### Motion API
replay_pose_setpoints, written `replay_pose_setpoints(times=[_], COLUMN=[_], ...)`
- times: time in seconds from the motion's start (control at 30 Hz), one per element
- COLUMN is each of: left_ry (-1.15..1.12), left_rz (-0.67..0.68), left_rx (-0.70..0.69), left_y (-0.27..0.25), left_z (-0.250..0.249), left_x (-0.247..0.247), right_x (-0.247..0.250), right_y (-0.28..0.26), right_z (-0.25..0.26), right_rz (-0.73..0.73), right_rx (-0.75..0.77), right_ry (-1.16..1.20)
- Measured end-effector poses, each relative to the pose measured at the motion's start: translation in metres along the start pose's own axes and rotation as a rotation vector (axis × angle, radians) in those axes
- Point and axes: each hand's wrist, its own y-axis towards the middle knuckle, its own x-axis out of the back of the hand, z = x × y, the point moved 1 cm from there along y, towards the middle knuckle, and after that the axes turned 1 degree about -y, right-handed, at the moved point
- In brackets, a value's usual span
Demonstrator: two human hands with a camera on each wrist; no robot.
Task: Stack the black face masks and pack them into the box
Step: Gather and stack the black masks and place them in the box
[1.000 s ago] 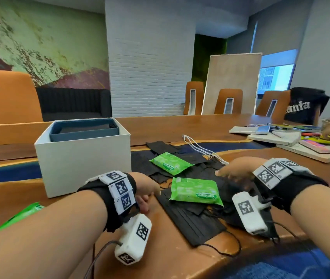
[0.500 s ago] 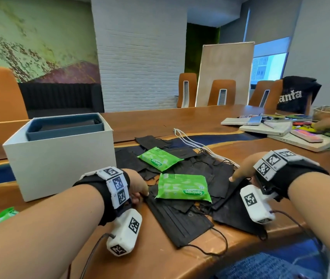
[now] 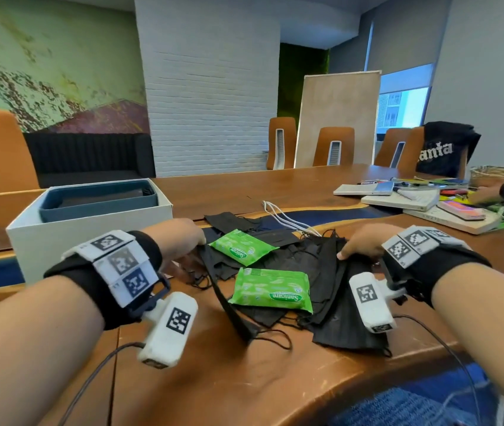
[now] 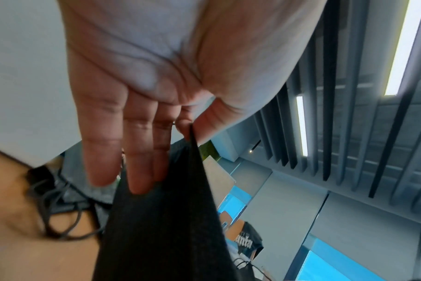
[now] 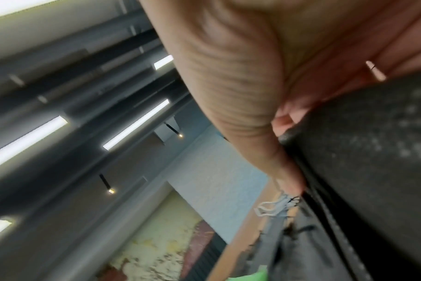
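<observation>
Your black face masks (image 3: 278, 265) are matt, soft cloth with thin elastic loops. The green wipe packs (image 3: 272, 291) look like glossy, crinkled plastic. Your counter (image 3: 244, 376) is smooth polished wood; the box (image 3: 91, 238) is matt white card.

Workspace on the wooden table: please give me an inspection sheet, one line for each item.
Surface: wooden table, a blue strip runs across it.
Job's things: black masks lie in a loose heap, not yet stacked; white box stands at the left, a blue tray inside it.
Clutter: two green wipe packs lie on the masks; books at far right.
Grippers: left hand pinches a lifted mask; right hand grips another mask at the heap's right side.
Cables: white cord behind the heap; dark wrist-camera cables over the near edge.
Surroundings: orange chairs, brick pillar, another person's hand at far right.
</observation>
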Motion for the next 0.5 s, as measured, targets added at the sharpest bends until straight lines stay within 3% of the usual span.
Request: replay_pose_setpoints(times=[0.13,0.33,0.5], left_ry=[-0.205,-0.613,-0.737], left_rz=[-0.102,-0.121,-0.157], left_rx=[-0.120,-0.349,-0.392], left_y=[-0.012,-0.016,-0.013], left_z=[-0.005,-0.003,0.016], left_x=[0.021,0.037,0.042], right_x=[0.012,0.030,0.052], right_y=[-0.003,-0.021,-0.065], right_z=[0.006,0.011,0.026], right_rz=[-0.154,-0.427,-0.416], right_rx=[0.126,0.377,0.604], right_ry=[0.333,0.697,0.878])
